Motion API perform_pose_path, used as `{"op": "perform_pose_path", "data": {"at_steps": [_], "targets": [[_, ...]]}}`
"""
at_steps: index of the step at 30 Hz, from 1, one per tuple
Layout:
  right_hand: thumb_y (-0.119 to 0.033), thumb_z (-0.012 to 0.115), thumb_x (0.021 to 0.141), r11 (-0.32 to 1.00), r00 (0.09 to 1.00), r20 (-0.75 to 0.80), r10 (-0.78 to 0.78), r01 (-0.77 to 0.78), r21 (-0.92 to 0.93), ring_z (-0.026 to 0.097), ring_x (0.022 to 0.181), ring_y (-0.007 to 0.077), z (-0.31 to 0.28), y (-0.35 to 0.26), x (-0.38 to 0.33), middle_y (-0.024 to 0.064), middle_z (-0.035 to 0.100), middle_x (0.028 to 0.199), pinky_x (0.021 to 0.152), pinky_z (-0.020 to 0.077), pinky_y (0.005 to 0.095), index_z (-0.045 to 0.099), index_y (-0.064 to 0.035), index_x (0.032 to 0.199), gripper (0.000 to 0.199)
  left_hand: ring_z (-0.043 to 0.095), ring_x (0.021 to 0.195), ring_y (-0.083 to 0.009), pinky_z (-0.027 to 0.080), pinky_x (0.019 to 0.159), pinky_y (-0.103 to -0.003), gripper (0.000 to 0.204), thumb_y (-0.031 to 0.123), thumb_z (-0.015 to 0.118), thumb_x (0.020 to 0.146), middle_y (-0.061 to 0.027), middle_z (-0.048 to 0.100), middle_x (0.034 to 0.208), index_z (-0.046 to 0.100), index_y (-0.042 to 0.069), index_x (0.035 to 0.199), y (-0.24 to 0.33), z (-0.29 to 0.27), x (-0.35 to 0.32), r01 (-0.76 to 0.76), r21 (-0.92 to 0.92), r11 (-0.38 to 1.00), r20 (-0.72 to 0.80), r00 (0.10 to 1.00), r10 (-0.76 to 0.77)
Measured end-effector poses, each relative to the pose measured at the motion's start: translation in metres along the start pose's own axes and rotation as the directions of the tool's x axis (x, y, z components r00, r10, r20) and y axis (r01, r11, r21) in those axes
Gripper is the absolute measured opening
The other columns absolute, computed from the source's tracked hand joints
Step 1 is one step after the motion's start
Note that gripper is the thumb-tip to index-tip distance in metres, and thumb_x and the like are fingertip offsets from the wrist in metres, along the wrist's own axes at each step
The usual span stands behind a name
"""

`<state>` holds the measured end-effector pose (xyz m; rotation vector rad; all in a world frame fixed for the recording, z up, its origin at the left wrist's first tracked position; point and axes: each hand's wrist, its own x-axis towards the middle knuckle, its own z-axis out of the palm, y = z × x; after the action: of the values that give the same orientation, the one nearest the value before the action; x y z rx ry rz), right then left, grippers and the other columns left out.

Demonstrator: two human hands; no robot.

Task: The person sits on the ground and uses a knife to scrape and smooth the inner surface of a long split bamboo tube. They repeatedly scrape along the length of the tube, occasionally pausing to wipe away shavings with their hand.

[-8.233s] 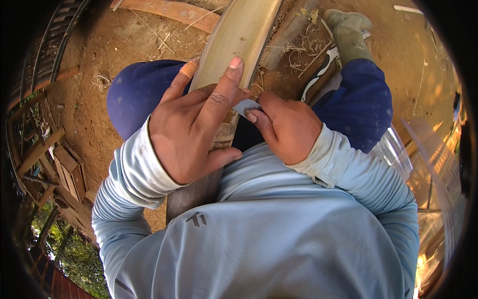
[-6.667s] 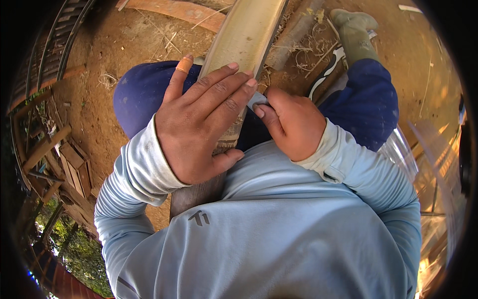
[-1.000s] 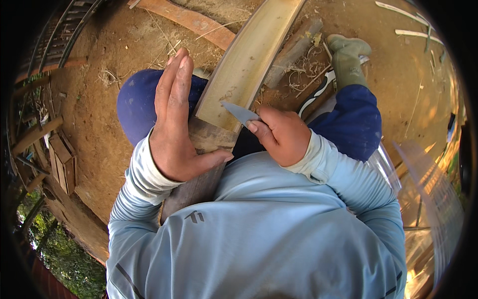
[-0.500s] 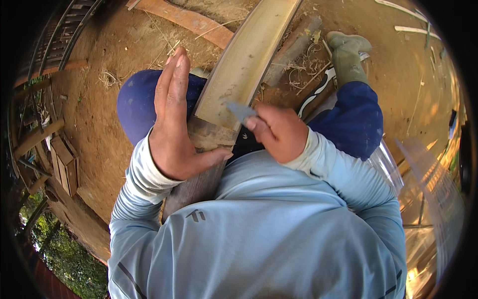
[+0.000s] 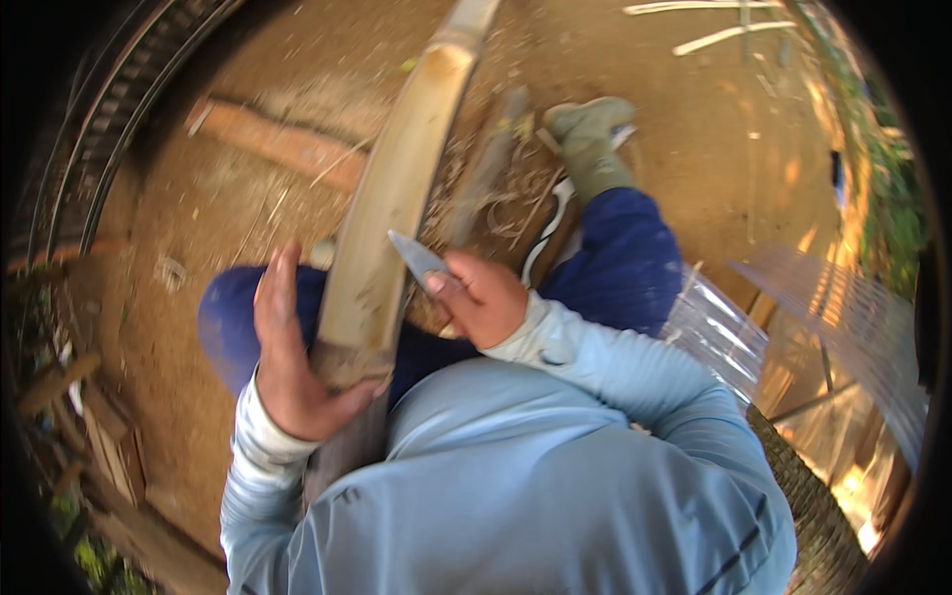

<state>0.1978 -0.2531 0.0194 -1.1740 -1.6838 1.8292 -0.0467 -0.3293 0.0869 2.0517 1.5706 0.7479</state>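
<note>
A split length of bamboo (image 5: 382,188), its pale hollow side up, slants across my lap and away from me. At its near end my left hand (image 5: 297,372) lies against the left edge, fingers stretched up and thumb spread across the end. My right hand (image 5: 486,297) is closed round a small knife (image 5: 415,256). Its handle is hidden in the fist; the grey pointed blade reaches to the bamboo's right side, and I cannot tell whether it touches. A dark round piece of wood (image 5: 347,446) shows below the near end, partly hidden by my left hand and shirt.
A reddish plank (image 5: 283,144) lies on the dirt beyond my left knee. Near my right boot (image 5: 590,144) are a black-and-white curved handle (image 5: 548,233) and shavings. Clear corrugated sheets (image 5: 719,327) stand at right; a slatted structure (image 5: 129,109) is far left.
The whole view has shifted, showing more of the bamboo's far end. My right hand and knife now sit farther up the bamboo from its near end. My left hand stays by that end.
</note>
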Motion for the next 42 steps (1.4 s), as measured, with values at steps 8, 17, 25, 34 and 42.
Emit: {"op": "perform_pose_path", "data": {"at_steps": [8,17,25,34,42], "targets": [[-0.032,0.049,0.108,0.969,0.971,-0.154,0.183,-0.151,0.195,0.053,0.052,0.0103,-0.026,0.043,0.007,0.0015,0.056,0.069,0.049,0.0446,0.0276,0.051,-0.0055,0.094,0.031,0.061,0.112,-0.0316,0.014,0.117,-0.067,0.061,0.029,0.081,0.062,-0.009,0.067,0.102,0.072,0.004,0.117,0.023,-0.006,0.011,-0.143,0.165,0.976,0.294,0.952,0.089],[-0.031,0.054,0.105,0.973,0.98,-0.097,0.174,-0.155,0.171,0.057,0.05,0.0136,-0.006,0.083,0.007,0.0028,0.059,0.068,0.046,0.0456,0.0332,0.055,-0.0048,0.1,0.026,0.07,0.079,-0.0257,0.029,0.115,-0.062,0.051,0.03,0.081,0.065,-0.0068,0.068,0.074,0.076,0.009,0.112,0.024,-0.005,0.011,-0.174,0.164,0.971,0.354,0.929,0.107],[-0.034,0.063,0.101,0.925,0.972,-0.065,0.227,-0.194,0.327,0.055,0.054,0.0112,0.0,0.065,0.011,0.0018,0.06,0.075,0.048,0.045,0.0288,0.056,-0.0064,0.104,0.029,0.072,0.079,-0.0297,0.042,0.107,-0.057,0.047,0.031,0.082,0.068,-0.0122,0.072,0.075,0.077,0.009,0.108,0.027,-0.001,0.012,-0.079,0.076,0.994,0.313,0.948,0.051],[-0.053,0.084,0.079,0.82,0.93,-0.271,0.25,-0.055,0.569,0.053,0.05,0.0117,0.003,0.039,0.072,0.0046,0.064,0.078,0.045,0.0438,0.0293,0.059,-0.0024,0.1,0.061,0.073,0.085,-0.0322,0.055,0.083,-0.039,0.05,0.039,0.09,0.064,-0.0174,0.075,0.087,0.079,0.005,0.099,0.05,0.009,0.013,0.112,0.001,0.994,0.241,0.964,-0.109],[-0.035,0.084,0.079,0.83,0.925,-0.316,0.209,0.003,0.557,0.061,0.06,0.0145,0.014,0.065,0.096,0.0074,0.069,0.087,0.05,0.0469,0.0286,0.063,-0.0008,0.111,0.051,0.071,0.08,-0.033,0.055,0.08,-0.041,0.056,0.045,0.09,0.063,-0.0134,0.074,0.083,0.079,0.008,0.104,0.042,0.009,0.005,-0.018,0.104,0.994,0.182,0.983,-0.001]]}}
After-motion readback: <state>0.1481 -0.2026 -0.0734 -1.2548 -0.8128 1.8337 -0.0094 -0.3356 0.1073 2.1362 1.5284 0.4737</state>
